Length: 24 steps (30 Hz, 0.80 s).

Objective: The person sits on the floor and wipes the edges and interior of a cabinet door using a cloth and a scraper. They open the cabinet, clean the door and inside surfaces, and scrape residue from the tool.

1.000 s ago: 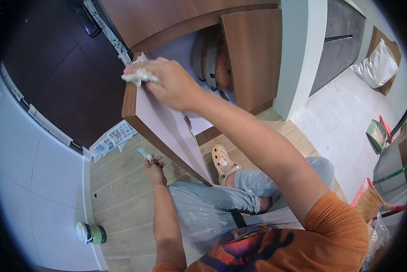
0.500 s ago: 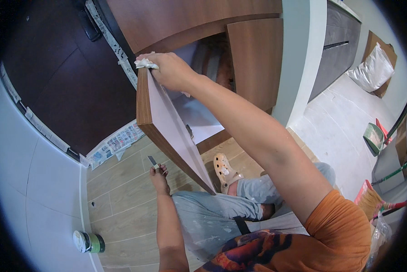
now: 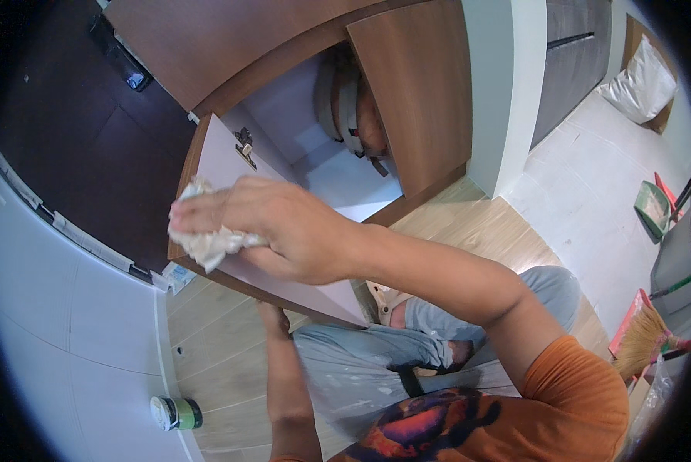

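Note:
My right hand (image 3: 264,223) is closed round a crumpled white rag (image 3: 211,242), pressing it over the edge of an open cabinet door (image 3: 315,296). That door has a pale inner face, brown edges and a metal hinge (image 3: 244,146). Below it, my left hand (image 3: 273,317) is partly covered by the door's lower edge. The curled knuckles show, but the door hides the fingertips and the putty knife seen in them half a second ago. Inside the wooden cabinet (image 3: 415,92) stands a grey and brown bag (image 3: 351,108).
A dark door (image 3: 91,146) with a handle (image 3: 122,58) is at the left, paper (image 3: 177,277) by its foot. A paint can (image 3: 176,413) stands on the wood floor. At the right are a dustpan (image 3: 654,208), a broom (image 3: 642,339) and a white sack (image 3: 642,81).
My right hand has slid with the rag along the door's edge toward me and left. The door hides more of my left hand. The view has shifted, showing the hinge and more of the bag.

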Tool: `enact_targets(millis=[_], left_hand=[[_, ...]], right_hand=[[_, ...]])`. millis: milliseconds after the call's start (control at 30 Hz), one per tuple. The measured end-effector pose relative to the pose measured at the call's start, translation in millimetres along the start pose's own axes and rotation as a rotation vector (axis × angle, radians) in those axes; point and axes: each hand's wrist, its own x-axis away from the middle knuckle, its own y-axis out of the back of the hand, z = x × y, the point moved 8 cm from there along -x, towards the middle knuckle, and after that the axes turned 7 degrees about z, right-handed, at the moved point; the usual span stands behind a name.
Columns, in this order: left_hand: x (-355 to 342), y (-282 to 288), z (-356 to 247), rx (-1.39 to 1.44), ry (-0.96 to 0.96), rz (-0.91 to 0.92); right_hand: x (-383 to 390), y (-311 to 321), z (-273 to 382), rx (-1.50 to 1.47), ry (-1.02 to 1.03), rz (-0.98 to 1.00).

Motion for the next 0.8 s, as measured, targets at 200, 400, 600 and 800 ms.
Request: enact_targets(millis=[200,400,600,800], left_hand=[[-0.1,-17.6,-16.7,-0.02,-0.023,-0.002],[-5.2,-39.2,-23.5,-0.039,-0.024,0.006],[5.5,-44.4,-29.7,-0.093,-0.022,-0.009],[21.3,-47.4,-34.2,-0.154,-0.016,-0.016]], right_hand=[[45.5,20.5,6.0,-0.457,0.024,0.243],[90.7,64.6,-52.4,-0.479,-0.311,0.063],[109.9,68.1,-93.7,-0.516,-0.568,-0.079],[184.9,14.0,-189.6,-0.718,-0.859,-0.22]])
